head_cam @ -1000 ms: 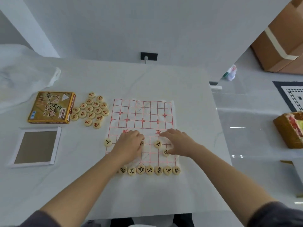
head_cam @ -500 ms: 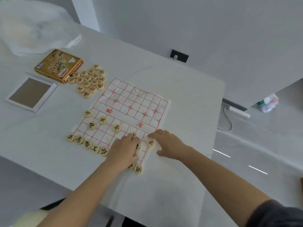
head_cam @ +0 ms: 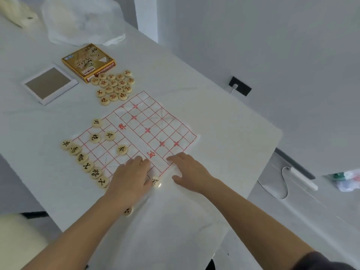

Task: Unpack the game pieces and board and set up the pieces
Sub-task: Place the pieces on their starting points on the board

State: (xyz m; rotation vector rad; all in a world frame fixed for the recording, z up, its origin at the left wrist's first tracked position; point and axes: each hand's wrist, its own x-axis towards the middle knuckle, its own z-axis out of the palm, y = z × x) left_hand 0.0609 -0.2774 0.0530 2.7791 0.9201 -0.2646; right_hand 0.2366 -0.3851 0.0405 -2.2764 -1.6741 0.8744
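The white sheet board [head_cam: 150, 131] with its red grid lies on the table. Several black-lettered pieces [head_cam: 83, 160] line its near edge, and a few more [head_cam: 110, 136] stand on the grid's left part. My left hand [head_cam: 132, 178] rests palm down on the board's near right corner and covers that spot. One piece [head_cam: 155, 181] sits beside its thumb, another [head_cam: 128, 211] peeks from under my left forearm. My right hand [head_cam: 189, 172] lies flat with fingers spread, just off the board's right edge. A pile of red-lettered pieces [head_cam: 115, 86] waits beyond the board.
The golden game box [head_cam: 88, 62] and its white-rimmed tray [head_cam: 49, 83] lie at the far left. A white plastic bag [head_cam: 81, 22] is behind them. The table's edge runs on the right, with a power strip [head_cam: 300, 177] on the floor. A cream seat [head_cam: 19, 236] is at lower left.
My view has swung left and tilted. Both hands have shifted from the board's near middle to its near right corner. Pieces now show on the left of the grid.
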